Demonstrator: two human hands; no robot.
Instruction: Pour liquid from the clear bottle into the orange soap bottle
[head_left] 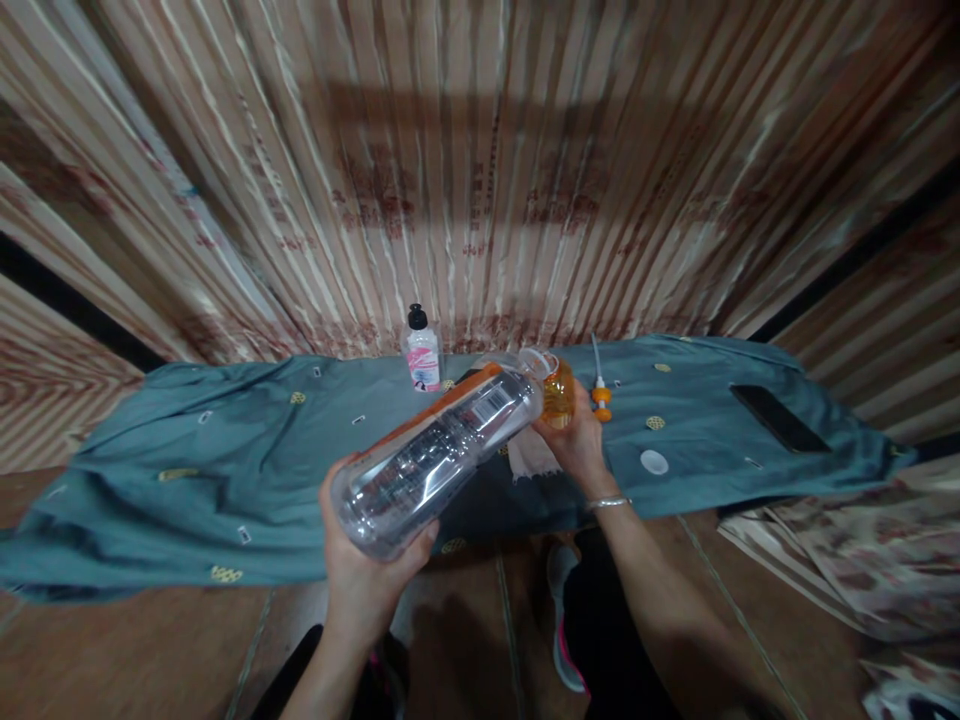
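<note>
My left hand [375, 575] grips the base of a large clear plastic bottle [442, 455] with an orange label. This bottle is tilted, its neck pointing to the upper right. Closed around a small bottle of amber liquid [558, 395] is my right hand [581, 445], with a bracelet at its wrist. The large bottle's mouth is at the top of the small bottle; whether they touch I cannot tell. An orange pump top [601, 400] with a thin tube lies just right of my right hand. Below the bottles rests a pale cloth [534, 455], partly hidden.
A teal patterned cloth [315, 450] covers the low table. At its back stands a black-capped bottle [423, 355] with a pink label. A white round cap [655, 462] and a black phone-like slab [778, 418] lie to the right. A striped curtain [480, 180] hangs behind.
</note>
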